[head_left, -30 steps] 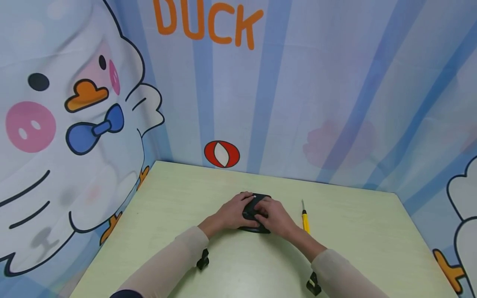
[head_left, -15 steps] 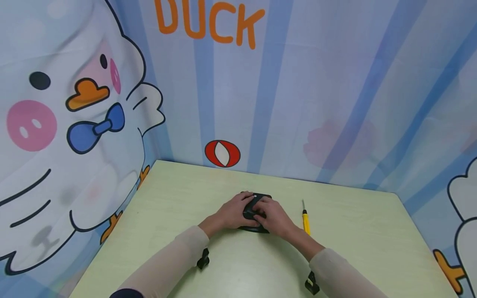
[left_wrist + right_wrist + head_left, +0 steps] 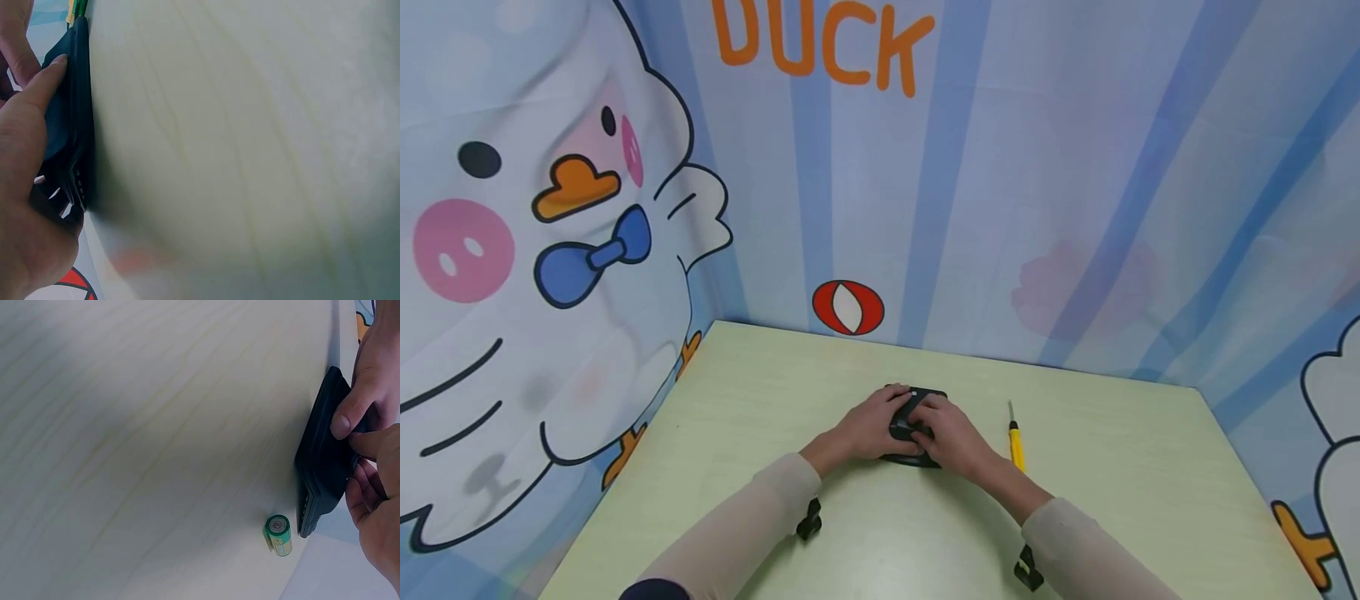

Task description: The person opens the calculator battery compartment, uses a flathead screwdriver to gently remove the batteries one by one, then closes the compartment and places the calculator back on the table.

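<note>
A flat black device [image 3: 917, 407] with slots along one edge lies on the table between both hands. My left hand [image 3: 874, 429] grips its left side, the thumb lying on top in the left wrist view. My right hand [image 3: 955, 437] bends its fingers over the device's upper face. In the right wrist view, the right thumb and fingers [image 3: 359, 494] touch the device close to the left thumb; what lies between them is hidden. Beside the device is a green and gold battery [image 3: 279, 534]. Right of my right hand lies a screwdriver [image 3: 1016, 446] with a yellow handle.
The pale wooden table [image 3: 760, 375] runs back to a printed cloth [image 3: 880, 208] with a duck and blue stripes. More of this cloth hangs along the left and right sides. Small black mounts [image 3: 808, 523] hang at both sleeve cuffs.
Both hands stay on the black device in nearly the same place. The right fingers and forearm have shifted very slightly left. The screwdriver has not moved.
</note>
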A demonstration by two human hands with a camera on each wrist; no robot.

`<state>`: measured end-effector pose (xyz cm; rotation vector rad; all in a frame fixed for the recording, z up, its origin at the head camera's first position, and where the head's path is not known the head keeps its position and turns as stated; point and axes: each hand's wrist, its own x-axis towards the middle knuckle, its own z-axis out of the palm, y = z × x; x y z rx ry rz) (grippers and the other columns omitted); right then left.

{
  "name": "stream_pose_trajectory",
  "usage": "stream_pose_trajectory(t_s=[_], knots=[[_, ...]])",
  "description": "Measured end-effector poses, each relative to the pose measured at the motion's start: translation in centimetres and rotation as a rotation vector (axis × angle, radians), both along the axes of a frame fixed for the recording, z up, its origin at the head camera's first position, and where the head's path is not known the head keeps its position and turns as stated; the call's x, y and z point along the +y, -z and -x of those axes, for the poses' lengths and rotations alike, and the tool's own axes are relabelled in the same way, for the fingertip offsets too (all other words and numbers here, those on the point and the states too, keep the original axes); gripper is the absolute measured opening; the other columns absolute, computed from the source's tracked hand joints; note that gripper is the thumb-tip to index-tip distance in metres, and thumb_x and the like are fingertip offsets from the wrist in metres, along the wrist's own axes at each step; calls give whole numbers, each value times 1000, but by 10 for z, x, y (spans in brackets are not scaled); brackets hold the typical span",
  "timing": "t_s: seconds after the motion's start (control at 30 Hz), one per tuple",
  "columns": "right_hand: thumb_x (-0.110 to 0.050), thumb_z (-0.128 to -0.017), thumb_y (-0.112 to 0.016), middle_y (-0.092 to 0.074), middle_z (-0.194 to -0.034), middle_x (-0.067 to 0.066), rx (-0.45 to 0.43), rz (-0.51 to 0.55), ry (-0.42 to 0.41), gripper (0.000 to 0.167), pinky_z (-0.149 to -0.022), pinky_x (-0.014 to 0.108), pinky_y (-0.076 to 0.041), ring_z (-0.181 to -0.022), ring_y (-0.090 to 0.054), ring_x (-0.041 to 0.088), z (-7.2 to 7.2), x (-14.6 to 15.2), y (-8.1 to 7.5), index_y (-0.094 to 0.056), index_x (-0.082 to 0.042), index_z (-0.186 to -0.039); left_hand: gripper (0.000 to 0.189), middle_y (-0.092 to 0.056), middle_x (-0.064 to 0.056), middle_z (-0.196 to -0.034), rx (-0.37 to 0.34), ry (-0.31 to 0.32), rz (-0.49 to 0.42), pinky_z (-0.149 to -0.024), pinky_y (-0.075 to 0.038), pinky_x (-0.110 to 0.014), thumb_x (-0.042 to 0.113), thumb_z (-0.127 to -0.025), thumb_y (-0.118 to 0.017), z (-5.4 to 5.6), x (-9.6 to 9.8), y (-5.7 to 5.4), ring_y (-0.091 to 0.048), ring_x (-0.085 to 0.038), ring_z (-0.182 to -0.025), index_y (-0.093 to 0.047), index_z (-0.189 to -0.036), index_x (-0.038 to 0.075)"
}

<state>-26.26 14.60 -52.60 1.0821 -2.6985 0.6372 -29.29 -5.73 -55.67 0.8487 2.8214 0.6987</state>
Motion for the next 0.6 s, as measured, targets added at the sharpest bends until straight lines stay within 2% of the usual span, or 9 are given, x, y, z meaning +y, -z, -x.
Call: stream_pose_trajectory(t_s=[0.2, 0.6], knots=[[-6, -94, -81, -68, -117, 12, 3, -9, 2, 15, -105, 49, -54, -116, -64, 31, 1, 0, 2, -75, -4, -107, 97, -35, -11, -169, -10, -6, 8, -119, -42, -45, 59, -92, -77, 1, 0, 0, -35, -30, -155, -39, -164, 7], [-6, -98, -77, -66, -123, 13, 1, -55, -20, 12, -108, 51, -51, -122, -61, 34, 4, 1, -1, -73, -4, -109, 97, -36, -12, -168, -17, -8, -24, -118, -42, -47, 60, -90, -79, -1, 1, -2, -36, -31, -154, -41, -163, 8]])
